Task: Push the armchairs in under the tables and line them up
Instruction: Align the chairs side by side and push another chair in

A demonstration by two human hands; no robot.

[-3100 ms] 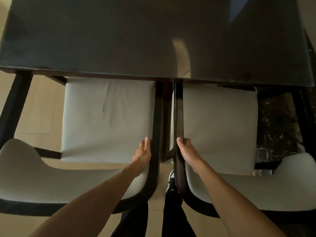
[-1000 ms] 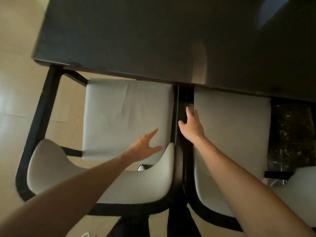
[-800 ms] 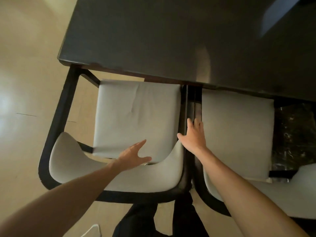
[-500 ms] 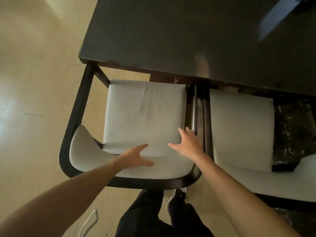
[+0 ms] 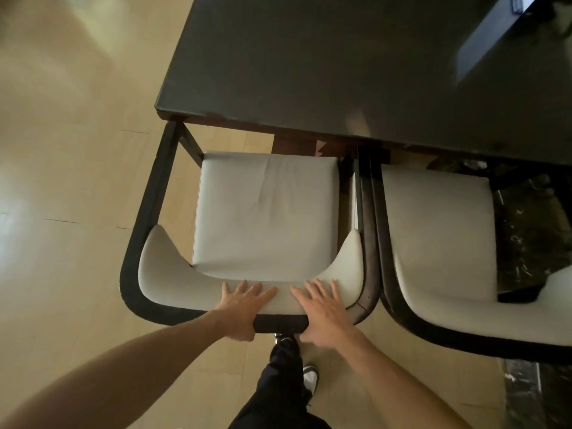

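Both my hands rest flat on the curved backrest of the left armchair (image 5: pixel 266 212). My left hand (image 5: pixel 243 306) lies open with fingers spread over the pale padding, its thumb hooked down at the dark rear frame; my right hand (image 5: pixel 325 308) lies open beside it, palm down, gripping nothing.

I judge the job partly done. This chair stands at the near left corner of the table (image 5: pixel 356 63), its front legs about level with the near edge, but nearly the whole seat cushion shows in front of that edge, so it needs a push forward. The right armchair (image 5: pixel 439 224) sits just beside it, dark arm frames touching or almost so; its cushion also lies mostly clear of the edge, though its backrest seems to sit slightly further from the table. Both need pushing in and squaring.

The table top is dark, glossy and bare, with a pale reflection near its edge. The floor (image 5: pixel 71 181) is light wood planks, giving way to dark marbled stone (image 5: pixel 526 243) on the right.
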